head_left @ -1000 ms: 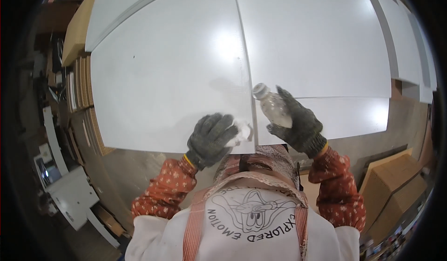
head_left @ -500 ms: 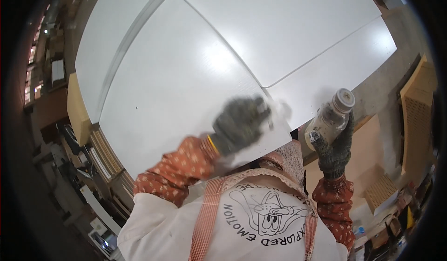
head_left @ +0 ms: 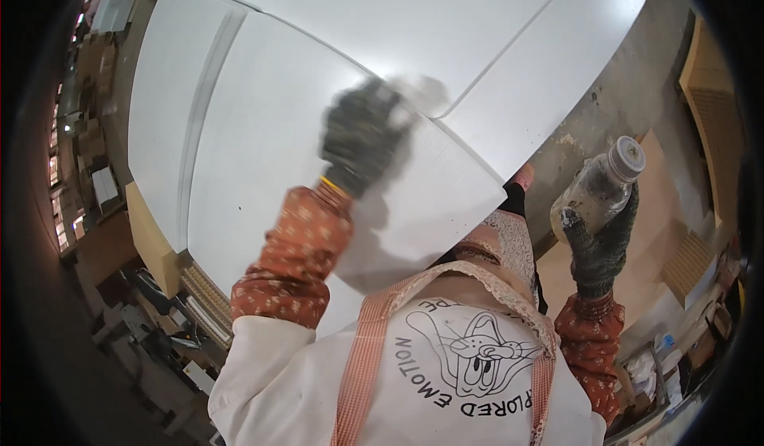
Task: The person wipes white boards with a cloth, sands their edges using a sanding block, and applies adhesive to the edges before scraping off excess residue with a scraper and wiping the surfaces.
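Left hand (head_left: 362, 140), blurred and seemingly flat, presses the white panel (head_left: 263, 151) near its seam; right hand (head_left: 598, 239) grips a bottle (head_left: 603, 185).

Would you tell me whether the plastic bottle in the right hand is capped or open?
Capped: the clear bottle, gripped in the gloved right hand, carries a pale round lid on top.

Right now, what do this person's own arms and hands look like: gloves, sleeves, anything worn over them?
Both hands wear dark grey knitted work gloves; the left hand is motion-blurred, with a thin yellow band at the glove's cuff. The right hand has the same speckled knit. Both forearms are in rust-orange sleeves with a small pale floral print. A white apron with orange checked straps and a cartoon drawing covers the chest.
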The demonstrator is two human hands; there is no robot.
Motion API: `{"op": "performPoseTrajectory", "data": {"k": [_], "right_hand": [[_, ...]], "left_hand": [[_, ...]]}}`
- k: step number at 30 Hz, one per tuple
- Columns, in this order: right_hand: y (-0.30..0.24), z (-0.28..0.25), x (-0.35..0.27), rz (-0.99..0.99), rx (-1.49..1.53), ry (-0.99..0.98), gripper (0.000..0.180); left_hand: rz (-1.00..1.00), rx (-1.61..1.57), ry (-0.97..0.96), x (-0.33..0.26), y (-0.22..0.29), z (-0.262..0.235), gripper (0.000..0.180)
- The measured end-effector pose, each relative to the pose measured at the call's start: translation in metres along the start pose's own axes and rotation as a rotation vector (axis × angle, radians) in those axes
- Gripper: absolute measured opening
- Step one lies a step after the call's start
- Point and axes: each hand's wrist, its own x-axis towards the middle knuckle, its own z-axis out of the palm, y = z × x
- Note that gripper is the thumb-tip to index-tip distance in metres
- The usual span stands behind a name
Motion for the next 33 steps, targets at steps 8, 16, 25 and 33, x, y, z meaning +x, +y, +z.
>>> {"op": "performPoseTrajectory", "data": {"k": [8,16,25,33], "right_hand": [[-0.001,0.001,-0.002,0.028,0.196,0.024,0.083],[-0.020,0.023,0.028,-0.532,-0.672,-0.300,0.047],[-0.050,0.098,0.069,-0.844,-0.840,-0.207,0.038],[-0.054,0.087,0.055,-0.533,-0.913,-0.521,0.066]], "left_hand": [[0.423,0.140,0.339,-0.013,0.033,0.013,0.036],[0.308,0.173,0.219,-0.039,0.019,0.017,0.042],[-0.398,0.142,0.562,-0.057,-0.094,0.016,0.041],[-0.364,0.073,0.641,-0.060,-0.091,0.019,0.042]]}}
